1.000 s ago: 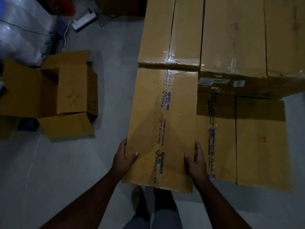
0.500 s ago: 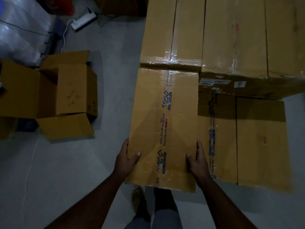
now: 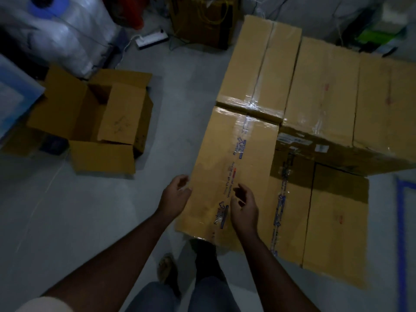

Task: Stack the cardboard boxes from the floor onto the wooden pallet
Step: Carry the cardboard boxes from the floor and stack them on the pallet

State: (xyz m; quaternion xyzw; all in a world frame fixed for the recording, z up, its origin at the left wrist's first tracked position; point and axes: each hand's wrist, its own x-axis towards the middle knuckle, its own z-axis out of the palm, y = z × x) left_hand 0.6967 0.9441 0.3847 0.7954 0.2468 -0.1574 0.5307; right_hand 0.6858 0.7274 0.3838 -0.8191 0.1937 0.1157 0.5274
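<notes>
A long taped cardboard box (image 3: 234,154) lies at the near left of the stack, butted end to end against another sealed box (image 3: 261,66). Two more sealed boxes (image 3: 337,91) lie side by side to the right, on lower boxes (image 3: 333,217). The stack hides the pallet. My left hand (image 3: 176,193) hovers at the long box's left edge, fingers apart, holding nothing. Above the box's near end, my right hand (image 3: 244,207) is open too, off the cardboard.
An open empty cardboard box (image 3: 101,122) with its flaps spread sits on the grey floor to the left. Plastic-wrapped bundles (image 3: 56,34), a power strip (image 3: 152,39) and cables lie at the back. My feet stand just below the long box's near end.
Both hands have let go of the long box and pulled back from its sides. The box now rests in line with the stack. The view has tilted up and widened.
</notes>
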